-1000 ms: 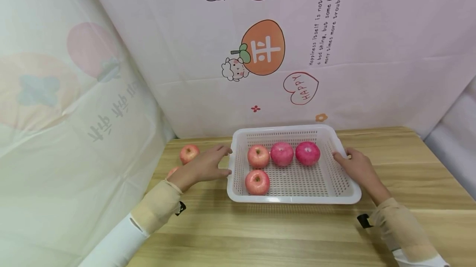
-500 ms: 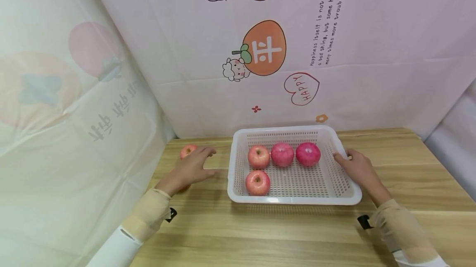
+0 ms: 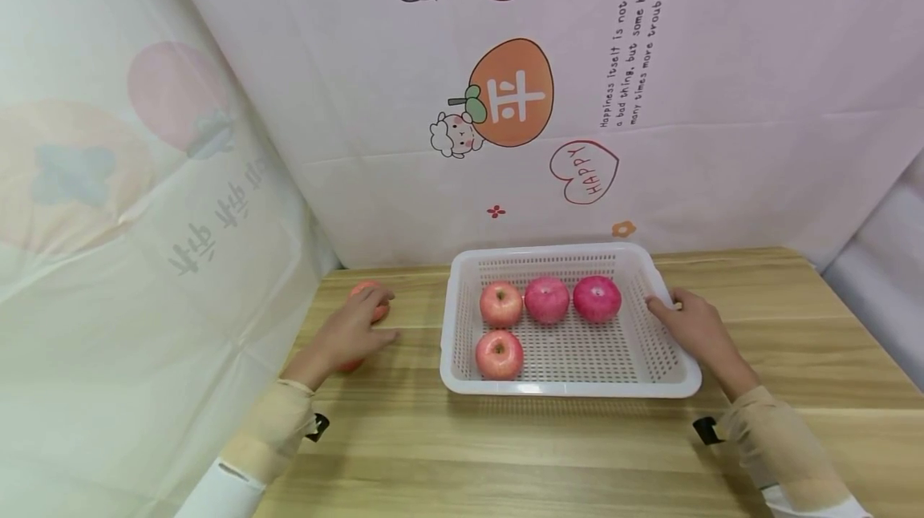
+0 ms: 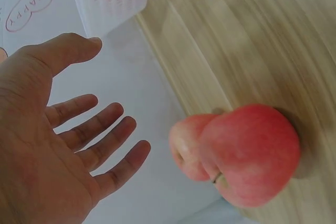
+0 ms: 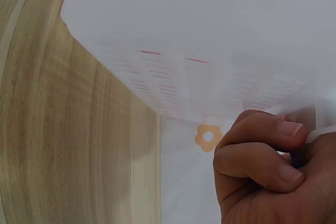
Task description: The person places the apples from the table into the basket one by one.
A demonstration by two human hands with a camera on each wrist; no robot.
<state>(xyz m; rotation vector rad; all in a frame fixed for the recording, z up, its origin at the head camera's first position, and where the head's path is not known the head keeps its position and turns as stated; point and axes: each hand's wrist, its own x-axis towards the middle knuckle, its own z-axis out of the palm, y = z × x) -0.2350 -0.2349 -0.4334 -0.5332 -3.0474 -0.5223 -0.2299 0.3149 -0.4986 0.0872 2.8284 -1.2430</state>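
Note:
A white plastic basket point(image 3: 570, 387) stands on the table, holding two light red apples point(image 3: 500, 354) along its left side and two deeper pink apples point(image 3: 547, 299) in its back row. My right hand point(image 3: 696, 329) grips the basket's right rim; the right wrist view shows its fingers curled in. Left of the basket, my left hand point(image 3: 350, 335) hovers with its fingers spread and holds nothing. Two loose apples lie by it, partly hidden in the head view; in the left wrist view the nearer apple point(image 4: 252, 156) overlaps the farther apple point(image 4: 190, 145), both apart from the fingers.
The wooden table point(image 3: 549, 462) runs to a printed white cloth point(image 3: 375, 141) hung behind the basket. Another pale cloth point(image 3: 144, 325) hangs along the left side, close to my left forearm. Wood surface extends in front of the basket and to its right.
My left hand has drawn away from the basket's left rim, leftward to the loose apples. My right hand and the basket stay where they were.

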